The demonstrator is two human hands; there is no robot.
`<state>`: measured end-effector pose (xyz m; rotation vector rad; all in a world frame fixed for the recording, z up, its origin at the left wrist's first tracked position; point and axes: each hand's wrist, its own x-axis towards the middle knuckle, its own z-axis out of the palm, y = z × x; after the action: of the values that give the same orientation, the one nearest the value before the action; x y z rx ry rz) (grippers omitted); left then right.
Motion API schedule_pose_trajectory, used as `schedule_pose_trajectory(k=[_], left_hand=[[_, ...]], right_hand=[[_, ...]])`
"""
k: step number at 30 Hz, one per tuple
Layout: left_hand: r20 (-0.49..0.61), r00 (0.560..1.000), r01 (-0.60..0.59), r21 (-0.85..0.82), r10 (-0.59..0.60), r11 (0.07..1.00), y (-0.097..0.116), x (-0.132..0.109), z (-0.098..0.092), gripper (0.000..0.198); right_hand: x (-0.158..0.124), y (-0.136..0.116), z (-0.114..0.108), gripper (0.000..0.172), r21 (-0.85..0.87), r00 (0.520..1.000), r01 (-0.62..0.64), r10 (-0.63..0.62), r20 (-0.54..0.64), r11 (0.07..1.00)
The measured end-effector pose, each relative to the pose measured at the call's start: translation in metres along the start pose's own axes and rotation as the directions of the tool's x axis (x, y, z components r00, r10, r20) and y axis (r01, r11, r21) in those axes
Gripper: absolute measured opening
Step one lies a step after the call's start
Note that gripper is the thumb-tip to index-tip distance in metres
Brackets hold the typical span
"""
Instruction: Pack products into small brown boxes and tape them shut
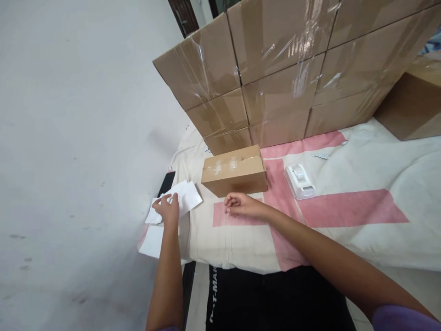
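Nearest to the camera, a black cloth garment with white printed letters (pixel 268 299) is filling part of the bottom edge, and two bare forearms are showing near it, the right one with a purple sleeve (pixel 399 317). On the whole left side, a pale, stained wall (pixel 76 138) is standing. Next to it, a tall stack of brown cardboard boxes with shiny clear tape (pixel 275 59) is rising at the far side. A cream-white cloth with pink blocks (pixel 379 243) is spreading under the stack and toward the person. At the right edge, a large brown cardboard box (pixel 413 105) is resting on this cloth, with one side lying in shadow. A smaller, oblong brown cardboard box (pixel 234 168), with clear tape on its top, is sitting in front of the left part of the stack. To its left, several white paper sheets (pixel 189 197) are lying, partly overlapping. Over them, the left hand (pixel 167 207) is bending its fingers toward the thumb; whether it is gripping a sheet, I cannot tell. The right hand (pixel 241 204) is curling loosely just before the smaller box; whether it is holding something small, I cannot tell. Right of this box, a white plastic device with a roll-like part (pixel 299 183) is lying. A flat black object (pixel 167 184) is showing behind the sheets. Beyond the device, a small, pale, irregular object (pixel 320 156) is lying.
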<state>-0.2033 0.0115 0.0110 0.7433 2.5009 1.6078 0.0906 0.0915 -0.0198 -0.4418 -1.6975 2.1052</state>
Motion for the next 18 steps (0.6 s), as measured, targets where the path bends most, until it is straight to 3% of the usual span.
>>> schedule_pose_trajectory(k=[3, 6, 9, 12, 18], left_hand=[[0.111, 0.987, -0.119, 0.007, 0.118, 0.993, -0.001, -0.033, 0.003, 0.027], [0.281, 0.938, -0.197, -0.047, 0.202, 0.979, -0.004, -0.076, 0.014, 0.032], [0.370, 0.885, -0.264, -0.104, 0.284, 0.959, 0.001, -0.107, 0.026, 0.035], [0.399, 0.844, -0.327, -0.147, 0.359, 0.933, 0.012, -0.120, 0.036, 0.035], [0.387, 0.843, -0.303, -0.234, 0.374, 0.924, 0.030, -0.126, 0.050, 0.042]], right_hand=[[-0.002, -0.004, 0.006, 0.030, -0.040, 0.994, 0.096, -0.098, -0.048, 0.995], [-0.004, -0.009, 0.012, 0.047, -0.099, 0.974, 0.185, -0.196, -0.115, 0.978], [-0.006, -0.015, 0.013, 0.036, -0.225, 0.951, 0.210, -0.253, -0.178, 0.951], [-0.006, -0.019, 0.012, 0.012, -0.341, 0.930, 0.210, -0.295, -0.221, 0.916], [-0.003, -0.019, 0.009, 0.007, -0.384, 0.892, 0.217, -0.342, -0.296, 0.897]])
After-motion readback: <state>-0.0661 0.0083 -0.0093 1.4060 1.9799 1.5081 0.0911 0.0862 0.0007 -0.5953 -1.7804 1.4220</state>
